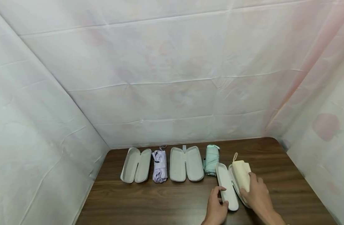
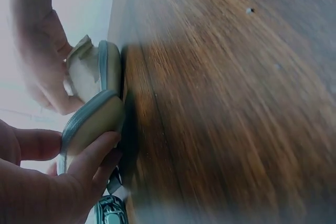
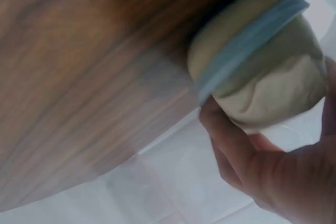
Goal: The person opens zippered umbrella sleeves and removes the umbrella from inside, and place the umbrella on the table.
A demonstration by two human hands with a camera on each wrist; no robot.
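On the right of the table, in the head view, an open zip case lies spread in two halves. A cream folded umbrella with a wrist loop at its far end lies in the right half. My right hand grips the umbrella from the right near its close end. My left hand holds the left half of the case by its edge, thumb and fingers on either side of the wall, as the left wrist view also shows. In the right wrist view the umbrella sits against the case's zip edge, its far end hidden.
To the left stand a mint folded umbrella, an open pale case, a lilac folded umbrella and another open case, in a row on the dark wooden table. Pale printed sheets hang round the table.
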